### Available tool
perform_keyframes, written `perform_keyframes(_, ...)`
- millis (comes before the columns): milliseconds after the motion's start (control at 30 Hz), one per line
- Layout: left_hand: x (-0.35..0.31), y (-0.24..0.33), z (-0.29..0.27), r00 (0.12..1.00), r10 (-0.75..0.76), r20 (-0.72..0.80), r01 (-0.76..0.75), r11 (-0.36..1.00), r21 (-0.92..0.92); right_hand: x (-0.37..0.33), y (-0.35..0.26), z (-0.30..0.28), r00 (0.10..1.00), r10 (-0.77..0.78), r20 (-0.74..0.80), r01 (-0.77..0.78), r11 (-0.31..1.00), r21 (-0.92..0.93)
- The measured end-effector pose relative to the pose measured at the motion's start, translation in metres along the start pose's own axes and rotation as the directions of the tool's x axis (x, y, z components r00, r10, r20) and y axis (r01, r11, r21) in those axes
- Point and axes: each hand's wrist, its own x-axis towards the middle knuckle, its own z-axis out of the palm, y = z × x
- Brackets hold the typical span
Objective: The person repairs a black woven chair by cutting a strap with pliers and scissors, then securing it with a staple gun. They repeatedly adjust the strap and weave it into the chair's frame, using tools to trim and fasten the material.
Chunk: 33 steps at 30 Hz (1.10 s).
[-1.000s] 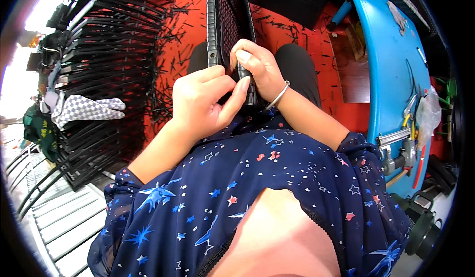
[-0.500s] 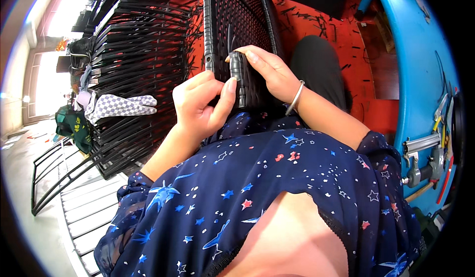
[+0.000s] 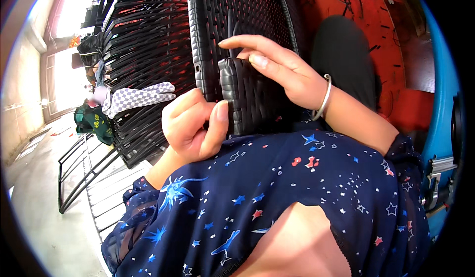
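Observation:
A black wicker furniture piece (image 3: pixel 262 89) stands upright in front of my body, its woven strips wrapped round the edges. My left hand (image 3: pixel 190 126) is closed beside its near corner, between the wrapped rail (image 3: pixel 199 44) and the woven end. Its curled fingers and thumb hide what they grip, if anything. Over the top of the woven end lies my right hand (image 3: pixel 292 76), with a bracelet at the wrist. Its index finger is stretched toward the rail and the thumb rests near the woven edge. A loose black strip (image 3: pixel 230 22) rises just beyond the right fingers.
Stacked black metal frames (image 3: pixel 143 54) fill the left side, with a checked cloth (image 3: pixel 141 99) and a dark green bag (image 3: pixel 94 122) on them. Black strip scraps are scattered over the red floor (image 3: pixel 386 54). A blue table (image 3: pixel 448 114) stands at the right, with tools near its edge.
The view has shifted closer to the wicker piece. My left hand appears lower against the corner. The right index finger now stretches out straighter toward the rail.

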Motion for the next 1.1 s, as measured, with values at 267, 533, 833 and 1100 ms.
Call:
perform_keyframes(267,-0.007,0.0,-0.012,0.999,0.009,0.049,-0.008,1.0,-0.025,-0.001,-0.002,0.011,0.999,-0.036,-0.003,0.036,0.989,0.146)
perform_keyframes(533,-0.015,-0.003,-0.013,1.0,0.006,0.016,-0.004,0.996,-0.094,-0.003,-0.004,0.011,0.998,-0.063,0.015,0.062,0.995,0.074)
perform_keyframes(833,-0.014,-0.004,-0.012,1.0,0.011,0.009,-0.01,0.995,-0.102,-0.001,-0.01,0.008,0.998,0.0,0.067,-0.006,0.996,0.088)
perform_keyframes(1100,-0.014,-0.005,-0.013,1.0,0.017,0.008,-0.016,0.995,-0.103,0.001,-0.007,0.007,0.997,0.021,0.071,-0.032,0.989,0.148)
